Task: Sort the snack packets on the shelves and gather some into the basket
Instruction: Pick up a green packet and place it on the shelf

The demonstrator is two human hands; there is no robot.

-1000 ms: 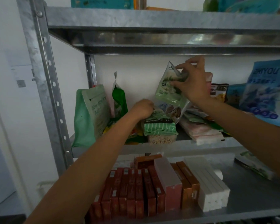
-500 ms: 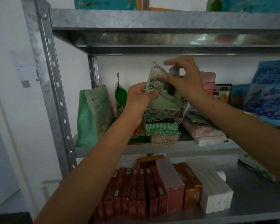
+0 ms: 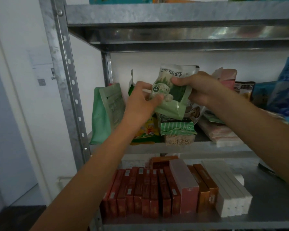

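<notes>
Head view. The left hand [image 3: 143, 99], at 9 o'clock of the pale green packet [image 3: 172, 90], has its grip pinching the packet's lower edge. The right hand [image 3: 202, 90], at 3 o'clock, has its grip curled round the upper side. The packet is held in the air above the middle shelf [image 3: 173, 147]. Risks: the left forearm could topple the tall green pouch [image 3: 107, 112], and a loosened pinch would likely drop the packet onto the striped green packet [image 3: 177, 128] below. Pink packets [image 3: 223, 134] and a blue bag [image 3: 287, 94] crowd 3 o'clock. No basket is in view.
</notes>
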